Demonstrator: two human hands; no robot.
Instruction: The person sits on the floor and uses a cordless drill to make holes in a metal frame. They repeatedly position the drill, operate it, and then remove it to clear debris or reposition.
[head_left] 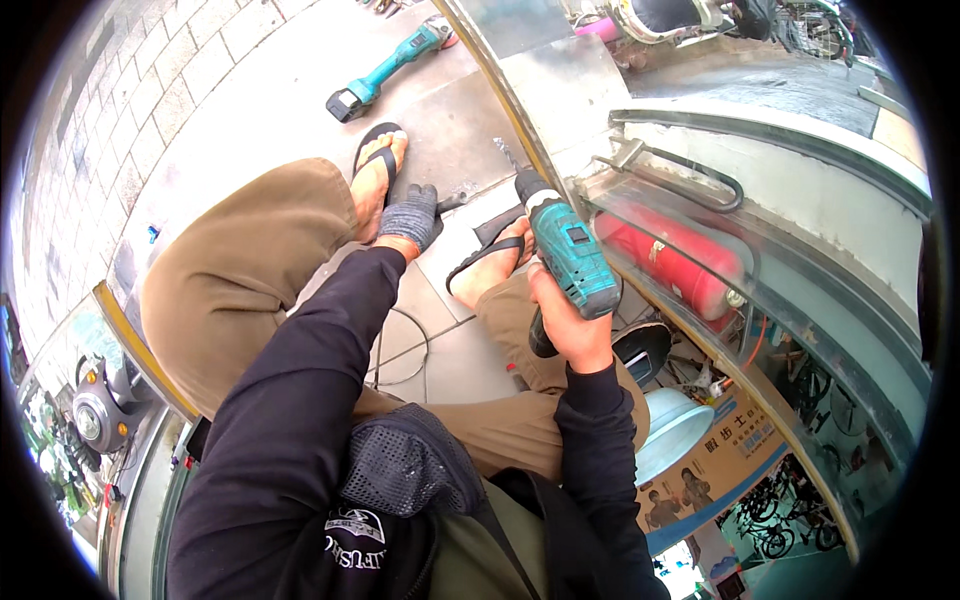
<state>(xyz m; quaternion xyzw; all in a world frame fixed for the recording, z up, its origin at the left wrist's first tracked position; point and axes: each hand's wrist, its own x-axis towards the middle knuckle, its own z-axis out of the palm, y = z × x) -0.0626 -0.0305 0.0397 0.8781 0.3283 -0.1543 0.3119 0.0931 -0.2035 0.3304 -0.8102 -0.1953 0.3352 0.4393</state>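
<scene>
My right hand (572,322) is wrapped around the grip of a teal and black cordless drill (575,250). Its long drill bit (507,152) points up and forward, beside a yellowish frame edge. My left hand (410,220), in a grey knitted glove, is low between my feet with its fingers curled. A short dark piece (453,202) shows right by those fingers; what kind it is, and how much of it the glove covers, I cannot make out. A flat black strip (497,226) lies by my right sandal.
A teal cordless angle grinder (388,72) lies on the floor ahead. On the right, a red fire extinguisher (668,255) lies behind a glass panel (780,260), above a pale blue basin-like thing (672,430) and a cardboard box (730,440). A thin cable (425,350) loops on the tiles.
</scene>
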